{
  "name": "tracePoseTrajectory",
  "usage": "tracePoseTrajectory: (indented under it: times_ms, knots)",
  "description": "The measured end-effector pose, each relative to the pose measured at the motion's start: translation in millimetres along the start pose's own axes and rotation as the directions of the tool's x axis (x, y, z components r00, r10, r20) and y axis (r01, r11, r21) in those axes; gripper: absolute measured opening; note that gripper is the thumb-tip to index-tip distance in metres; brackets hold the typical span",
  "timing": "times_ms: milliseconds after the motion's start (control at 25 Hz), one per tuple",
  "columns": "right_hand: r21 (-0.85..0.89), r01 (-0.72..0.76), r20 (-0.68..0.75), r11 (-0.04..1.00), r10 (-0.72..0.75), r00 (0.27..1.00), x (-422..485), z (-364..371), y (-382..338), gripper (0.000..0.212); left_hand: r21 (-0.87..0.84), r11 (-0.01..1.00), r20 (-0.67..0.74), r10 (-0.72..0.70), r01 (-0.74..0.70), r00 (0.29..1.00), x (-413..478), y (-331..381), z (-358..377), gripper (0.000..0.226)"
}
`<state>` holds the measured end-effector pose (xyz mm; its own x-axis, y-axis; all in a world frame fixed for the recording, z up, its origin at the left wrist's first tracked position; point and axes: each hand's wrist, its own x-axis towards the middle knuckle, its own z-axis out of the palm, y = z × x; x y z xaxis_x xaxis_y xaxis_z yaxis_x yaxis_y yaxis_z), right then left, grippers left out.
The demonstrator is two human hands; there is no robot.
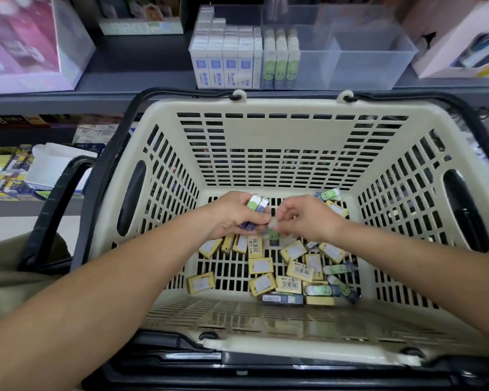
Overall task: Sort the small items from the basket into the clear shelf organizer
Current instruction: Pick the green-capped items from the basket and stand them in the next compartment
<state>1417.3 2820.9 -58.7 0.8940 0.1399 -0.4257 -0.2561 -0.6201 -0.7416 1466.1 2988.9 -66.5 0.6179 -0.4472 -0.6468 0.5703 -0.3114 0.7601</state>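
Note:
A cream plastic basket (288,131) sits below a shelf. Several small yellow boxes (261,265) and green packs with smiley faces (336,269) lie on its floor. My left hand (232,215) is inside the basket, shut on two small packs (257,204), one green and one blue. Close beside it, my right hand (305,218) pinches the top of a green smiley pack (273,237) that hangs just above the pile. On the shelf stands the clear organizer (362,60): white-blue boxes (223,63) fill its left part, green packs (281,62) the middle, and the right compartments hold nothing.
Black basket handles (54,204) hang down at the left and arch behind the rim. A pink boxed product (20,43) stands on the shelf at the left, another boxed item (463,43) at the right. Lower shelves with stationery lie behind the basket.

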Motion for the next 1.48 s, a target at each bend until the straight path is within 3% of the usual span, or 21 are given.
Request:
tracePoseTrajectory:
  times_ms: [120,280,320,400,480,520,600,800,920,1080,1200,1320,1400,1480]
  knots:
    - [0.328,-0.090,0.019,0.940,0.089,0.996,1.7,-6.8,-9.6,0.011,-0.046,0.999,0.034,-0.021,0.023,0.999,0.3,-0.1,-0.3,0.019]
    - [0.455,-0.178,0.072,0.873,0.163,0.984,0.6,-8.0,-7.8,0.004,0.034,0.997,0.050,-0.070,0.069,0.996,-1.7,-1.4,-0.4,0.019]
    - [0.367,-0.188,0.098,0.911,0.162,0.982,-1.8,-6.5,-5.9,0.005,0.051,0.996,0.028,-0.078,0.077,0.997,-2.3,-1.2,-0.5,0.017]
    - [-0.120,-0.058,0.228,0.991,0.084,0.970,-9.2,4.8,5.3,0.009,0.062,0.993,0.001,-0.102,0.102,0.995,-3.3,-0.8,-0.4,0.016]
    - [-0.519,0.201,0.432,0.831,0.052,0.900,-18.3,26.7,17.8,0.014,0.069,0.990,0.019,-0.121,0.120,0.992,-4.3,-0.2,0.8,0.017]
    - [-0.609,0.270,0.484,0.746,0.079,0.872,-22.8,36.5,22.7,0.017,0.075,0.989,0.041,-0.128,0.125,0.991,-5.4,-0.1,1.8,0.017]
    - [-0.669,0.299,0.489,0.680,0.101,0.866,-29.1,48.5,29.5,0.020,0.109,0.985,0.090,-0.140,0.131,0.986,-6.9,0.6,3.5,0.020]
    - [-0.684,0.336,0.481,0.647,0.055,0.875,-26.9,47.5,28.7,0.022,0.170,0.978,0.109,-0.141,0.122,0.984,-9.1,2.2,4.5,0.024]
    - [-0.515,0.255,0.482,0.818,0.030,0.876,-16.9,23.2,9.8,0.020,0.143,0.983,0.041,-0.122,0.115,0.992,-7.9,3.3,1.2,0.026]
    - [-0.155,0.113,0.329,0.981,-0.056,0.943,-11.1,-12.6,-21.7,0.014,0.104,0.990,0.021,-0.100,0.097,0.995,-7.6,5.7,0.7,0.023]
    - [0.087,0.042,0.165,0.995,-0.056,0.985,-13.0,-20.6,-31.5,0.013,0.036,0.993,0.077,-0.112,0.109,0.991,-11.0,9.4,4.1,0.015]
    - [0.339,-0.026,0.066,0.940,0.003,0.998,-14.4,-24.0,-35.7,0.014,-0.099,0.985,0.164,-0.122,0.140,0.979,-12.8,15.1,3.4,0.025]
    - [0.341,-0.003,0.028,0.940,-0.007,1.000,-14.7,-23.9,-37.3,0.013,-0.200,0.970,0.223,-0.094,0.140,0.970,-16.0,19.3,1.8,0.028]
    - [0.332,0.023,-0.001,0.943,-0.025,1.000,-15.2,-23.0,-38.1,0.015,-0.188,0.978,0.249,-0.044,0.092,0.968,-18.6,20.8,1.1,0.031]
